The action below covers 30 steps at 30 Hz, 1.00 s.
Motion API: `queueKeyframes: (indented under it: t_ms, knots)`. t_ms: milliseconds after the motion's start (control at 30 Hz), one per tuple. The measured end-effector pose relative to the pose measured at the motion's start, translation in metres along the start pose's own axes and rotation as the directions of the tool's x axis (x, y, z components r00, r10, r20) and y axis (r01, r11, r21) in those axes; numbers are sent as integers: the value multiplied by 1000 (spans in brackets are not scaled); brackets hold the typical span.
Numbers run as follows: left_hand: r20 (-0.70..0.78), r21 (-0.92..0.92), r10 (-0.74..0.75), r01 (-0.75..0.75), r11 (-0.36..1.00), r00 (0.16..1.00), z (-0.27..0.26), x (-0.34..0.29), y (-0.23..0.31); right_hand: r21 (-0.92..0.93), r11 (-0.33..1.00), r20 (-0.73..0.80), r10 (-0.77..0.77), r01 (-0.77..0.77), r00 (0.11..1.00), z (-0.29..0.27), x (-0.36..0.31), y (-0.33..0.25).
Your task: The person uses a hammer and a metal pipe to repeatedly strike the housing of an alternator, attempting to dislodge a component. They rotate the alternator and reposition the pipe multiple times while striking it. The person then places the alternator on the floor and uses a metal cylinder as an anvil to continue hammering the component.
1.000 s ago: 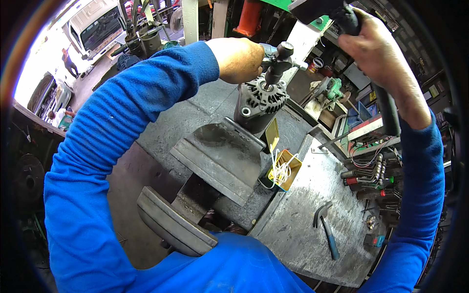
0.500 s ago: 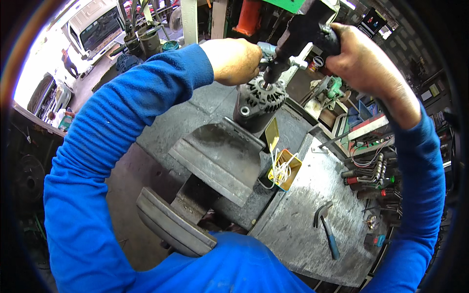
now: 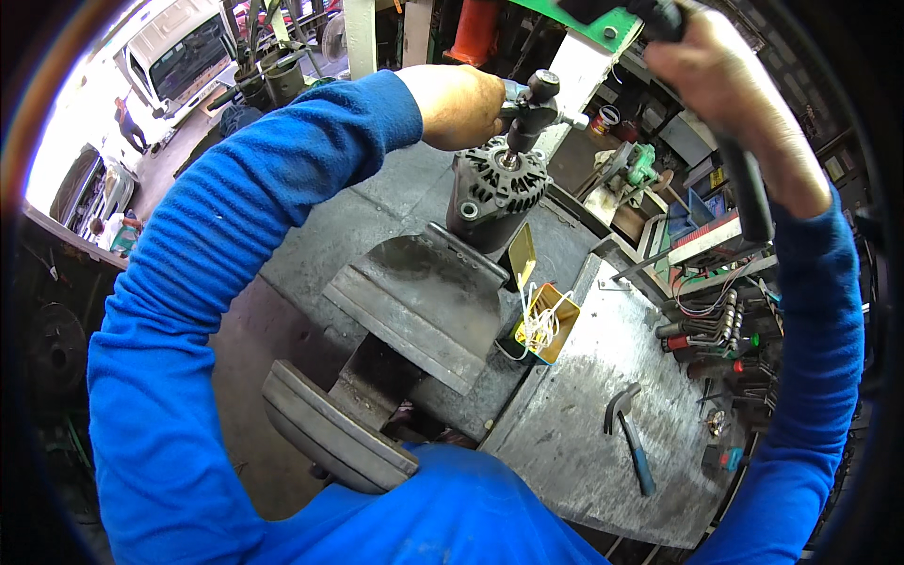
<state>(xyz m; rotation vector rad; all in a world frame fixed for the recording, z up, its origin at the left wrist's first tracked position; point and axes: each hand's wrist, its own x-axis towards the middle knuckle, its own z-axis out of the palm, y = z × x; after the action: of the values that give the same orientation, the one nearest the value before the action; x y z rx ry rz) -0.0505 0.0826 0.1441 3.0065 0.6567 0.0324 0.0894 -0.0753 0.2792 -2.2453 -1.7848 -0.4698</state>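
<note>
An alternator [image 3: 490, 212] with a slotted metal end stands upright behind the bench vise [image 3: 424, 301]. My left hand [image 3: 460, 105] is closed round the handle of a ball-peen hammer [image 3: 534, 118]. That hammer's head stands upright over the shaft in the middle of the alternator, ball end up. Higher up at the right, my right hand [image 3: 711, 71] grips a heavy black hammer [image 3: 750, 188], blurred by motion. Its handle runs down past my wrist, and its head is partly cut off at the top edge, apart from the ball-peen hammer.
A yellow box [image 3: 556, 325] with white cord inside lies beside the vise. On the metal bench top [image 3: 584, 433] rests a claw hammer [image 3: 631, 443]. Several tools [image 3: 720, 330] line the right side, near a green machine [image 3: 643, 167]. Another person [image 3: 130, 125] stands far left, near a vehicle [image 3: 184, 61].
My right hand has raised the heavy hammer up and away from the ball-peen hammer, whose ball end now shows. My left hand stays nearly in place over the alternator.
</note>
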Motion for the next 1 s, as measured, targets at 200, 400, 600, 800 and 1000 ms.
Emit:
queueKeyframes:
  t_ms: [200,400,600,800,1000]
  knots:
    - [-8,25,-28,29,999,1000,0,-6,2,156,985,196,-106,75,975,48,5,65]
    - [20,22,-38,37,999,999,-2,-7,2,135,982,84,-143,131,986,11,9,44]
    - [33,63,2,-4,998,999,0,-7,1,120,969,376,157,-216,913,-30,16,-1]
    - [9,28,-17,17,999,1000,0,-9,0,97,992,240,-107,86,965,43,1,64]
    - [56,22,-90,89,996,994,0,-3,1,-44,916,-196,-400,399,896,4,20,53]
